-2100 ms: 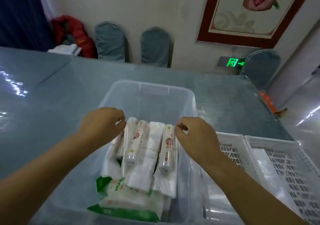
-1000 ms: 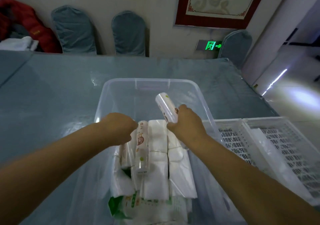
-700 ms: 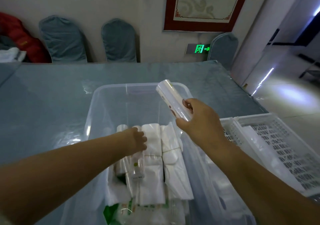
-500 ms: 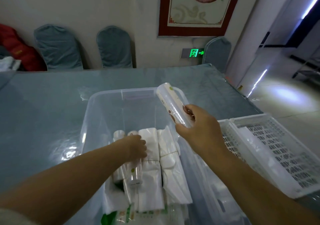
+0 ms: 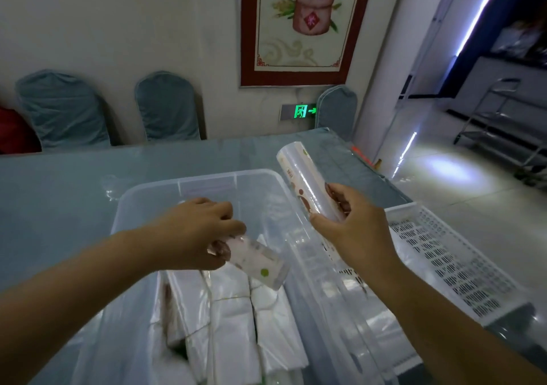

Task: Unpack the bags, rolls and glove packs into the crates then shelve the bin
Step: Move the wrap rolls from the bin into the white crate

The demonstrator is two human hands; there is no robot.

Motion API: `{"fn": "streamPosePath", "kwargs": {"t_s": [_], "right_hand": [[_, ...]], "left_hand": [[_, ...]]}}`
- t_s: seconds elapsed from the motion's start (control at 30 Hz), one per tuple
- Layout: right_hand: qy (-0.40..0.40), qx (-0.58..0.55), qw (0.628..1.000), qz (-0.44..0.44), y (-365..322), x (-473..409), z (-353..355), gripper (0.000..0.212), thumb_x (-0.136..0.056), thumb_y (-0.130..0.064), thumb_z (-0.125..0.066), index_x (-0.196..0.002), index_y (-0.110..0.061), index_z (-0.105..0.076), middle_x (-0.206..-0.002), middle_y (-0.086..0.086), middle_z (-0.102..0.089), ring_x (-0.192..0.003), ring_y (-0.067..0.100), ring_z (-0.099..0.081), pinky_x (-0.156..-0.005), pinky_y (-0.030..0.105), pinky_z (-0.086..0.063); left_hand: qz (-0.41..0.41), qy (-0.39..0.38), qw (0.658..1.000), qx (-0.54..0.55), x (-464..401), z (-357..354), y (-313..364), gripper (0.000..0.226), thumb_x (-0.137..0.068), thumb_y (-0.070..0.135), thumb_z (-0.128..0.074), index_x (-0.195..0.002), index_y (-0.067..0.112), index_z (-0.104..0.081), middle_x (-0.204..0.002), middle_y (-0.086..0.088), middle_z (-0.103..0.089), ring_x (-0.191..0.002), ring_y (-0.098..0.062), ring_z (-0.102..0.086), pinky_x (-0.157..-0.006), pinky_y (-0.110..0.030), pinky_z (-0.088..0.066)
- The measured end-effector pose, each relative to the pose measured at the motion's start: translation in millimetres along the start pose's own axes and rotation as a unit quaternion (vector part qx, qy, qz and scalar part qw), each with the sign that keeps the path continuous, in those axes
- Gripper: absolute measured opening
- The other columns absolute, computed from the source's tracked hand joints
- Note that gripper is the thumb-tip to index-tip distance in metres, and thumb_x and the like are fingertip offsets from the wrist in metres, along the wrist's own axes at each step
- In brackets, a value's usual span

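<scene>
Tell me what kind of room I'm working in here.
Probably a banquet or function room: cloth-covered chairs line the wall, a long table wears a blue-grey cloth, and a framed picture hangs above a green exit sign.

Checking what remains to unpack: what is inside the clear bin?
Inside the clear bin, folded white bags lie side by side. The left hand and its roll cover some; anything beneath the bags is hidden.
</scene>
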State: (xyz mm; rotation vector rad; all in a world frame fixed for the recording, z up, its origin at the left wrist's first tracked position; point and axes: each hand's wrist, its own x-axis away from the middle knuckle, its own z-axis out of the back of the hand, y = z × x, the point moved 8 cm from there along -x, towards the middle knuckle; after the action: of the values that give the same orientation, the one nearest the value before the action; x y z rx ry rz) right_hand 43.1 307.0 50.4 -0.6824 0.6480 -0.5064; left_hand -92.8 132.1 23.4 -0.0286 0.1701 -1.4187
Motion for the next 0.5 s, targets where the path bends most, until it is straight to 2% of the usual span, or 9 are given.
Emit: {"fn": "streamPosePath", "kwargs": {"t_s": [0.1, 0.23, 0.3, 0.37, 0.43, 0.5], "right_hand": [[0.002, -0.002, 1.000, -0.008, 17.1, -2.1, 17.8, 0.057, -0.069, -0.032, -0.078, -0.121, -0.029, -0.054, -0.096, -0.017, -0.055, -0.077, -0.007, -0.057, -0.051, -0.001, -0.042], [0.004, -0.004, 1.000, -0.029, 56.3, -3.7, 42.0, 0.057, -0.070, -0.033, -0.078, -0.122, -0.028, -0.055, -0.100, -0.014, -0.060, -0.081, -0.007, -0.058, -0.056, 0.006, -0.048], [-0.006, -0.005, 0.999, -0.043, 81.4, -5.4, 51.6, 0.056, -0.071, -0.039, -0.078, -0.121, -0.028, -0.056, -0.099, -0.013, -0.062, -0.082, -0.001, -0.062, -0.063, 0.016, -0.055], [-0.018, 0.008, 0.998, -0.052, 109.3, -9.5, 61.1, 0.053, -0.070, -0.042, -0.076, -0.118, -0.028, -0.057, -0.095, -0.012, -0.063, -0.080, 0.001, -0.062, -0.063, 0.021, -0.056], [-0.038, 0.020, 0.997, -0.062, 140.4, -14.8, 68.4, 0.053, -0.069, -0.041, -0.075, -0.117, -0.028, -0.057, -0.094, -0.012, -0.063, -0.077, -0.002, -0.061, -0.059, 0.017, -0.051], [-0.062, 0.035, 0.995, -0.069, 172.5, -21.1, 75.0, 0.054, -0.069, -0.034, -0.077, -0.119, -0.027, -0.057, -0.097, -0.012, -0.062, -0.077, -0.003, -0.059, -0.057, 0.013, -0.046]], "left_hand": [[0.035, 0.027, 0.999, 0.032, -6.8, 22.6, 8.8, 0.055, -0.071, 0.055, -0.061, -0.121, 0.039, -0.046, -0.099, 0.012, -0.052, -0.076, -0.004, -0.048, -0.057, -0.010, -0.031], [0.067, 0.063, 0.993, 0.070, -27.5, 39.6, 32.4, 0.057, -0.075, 0.060, -0.052, -0.126, 0.036, -0.042, -0.098, 0.018, -0.048, -0.067, -0.002, -0.045, -0.051, -0.007, -0.027], [0.088, 0.072, 0.990, 0.082, -41.9, 43.0, 44.9, 0.056, -0.075, 0.065, -0.043, -0.123, 0.036, -0.041, -0.096, 0.020, -0.047, -0.065, -0.002, -0.047, -0.050, -0.009, -0.033], [0.109, 0.092, 0.986, 0.091, -59.0, 44.8, 57.6, 0.055, -0.076, 0.067, -0.037, -0.119, 0.034, -0.042, -0.097, 0.016, -0.053, -0.065, -0.004, -0.050, -0.050, -0.017, -0.042], [0.136, 0.102, 0.982, 0.086, -78.9, 43.6, 69.7, 0.054, -0.077, 0.067, -0.034, -0.118, 0.033, -0.041, -0.098, 0.013, -0.055, -0.065, -0.006, -0.052, -0.051, -0.023, -0.046], [0.162, 0.096, 0.979, 0.079, -103.3, 39.0, 80.5, 0.055, -0.076, 0.068, -0.032, -0.118, 0.033, -0.040, -0.099, 0.013, -0.054, -0.066, -0.006, -0.053, -0.051, -0.023, -0.047]]}}
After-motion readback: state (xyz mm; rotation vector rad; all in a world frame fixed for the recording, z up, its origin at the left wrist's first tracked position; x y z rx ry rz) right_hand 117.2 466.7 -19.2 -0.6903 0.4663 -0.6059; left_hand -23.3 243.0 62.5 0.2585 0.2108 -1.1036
